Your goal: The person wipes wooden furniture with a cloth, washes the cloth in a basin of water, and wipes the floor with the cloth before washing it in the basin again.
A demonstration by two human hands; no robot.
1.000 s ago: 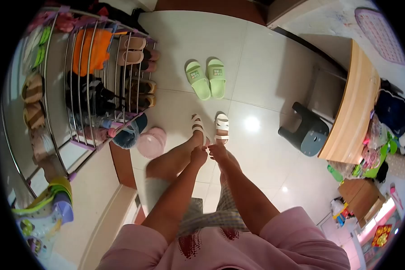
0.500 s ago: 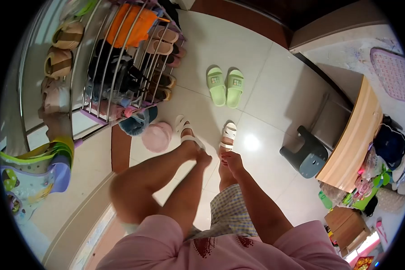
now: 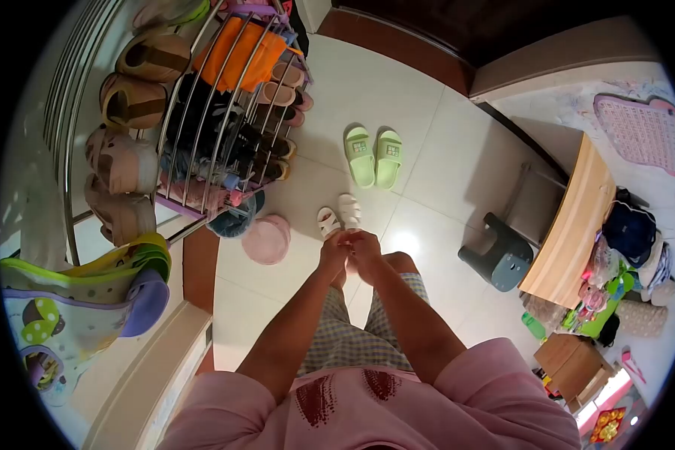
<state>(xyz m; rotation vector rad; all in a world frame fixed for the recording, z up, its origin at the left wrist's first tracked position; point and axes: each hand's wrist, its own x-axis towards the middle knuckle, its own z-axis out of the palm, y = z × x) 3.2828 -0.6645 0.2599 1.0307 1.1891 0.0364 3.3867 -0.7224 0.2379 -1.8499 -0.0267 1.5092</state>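
Note:
Below my chest, my right hand (image 3: 336, 251) and my left hand (image 3: 364, 246) meet, fingers curled and touching each other. Whether anything is pinched between them I cannot make out. Just beyond the hands, white strappy sandals (image 3: 349, 212) are on my feet, set close together on the tiled floor. A pair of light green slides (image 3: 359, 159) lies side by side a little farther ahead, toes pointing away from me.
A metal shoe rack (image 3: 202, 112) full of shoes stands at the left, with a pink bucket-shaped item (image 3: 266, 240) on the floor beside it. On the right are a dark grey stool (image 3: 502, 259) and a wooden-edged counter (image 3: 570, 225). A dark door (image 3: 532, 26) is ahead.
My hands have come together from apart; the right one was down by my right lower leg. My right foot has moved in beside the left, and the view has shifted slightly.

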